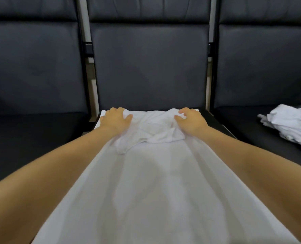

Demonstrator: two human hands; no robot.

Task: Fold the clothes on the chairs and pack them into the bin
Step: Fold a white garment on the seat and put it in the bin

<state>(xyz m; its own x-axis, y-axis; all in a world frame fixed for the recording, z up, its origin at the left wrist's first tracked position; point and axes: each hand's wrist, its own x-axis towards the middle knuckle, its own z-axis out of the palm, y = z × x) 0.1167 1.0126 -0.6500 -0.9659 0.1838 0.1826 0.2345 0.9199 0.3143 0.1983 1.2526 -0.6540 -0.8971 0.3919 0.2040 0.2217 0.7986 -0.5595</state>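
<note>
Under both hands (115, 118) (190, 119) lies the white garment (146, 182).

We see thin, matt white cloth — the garment (156, 182) at centre — on dark chairs (149, 67) of smooth, faintly sheened leather-like upholstery.

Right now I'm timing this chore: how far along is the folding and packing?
Early. Nothing looks finished: no folded stack and no bin are in view. In hand: a white garment lies spread on the middle chair, the left hand and right hand pressing near its far end. Left: folding it, then the crumpled white clothes on the right chair, then packing.
</note>
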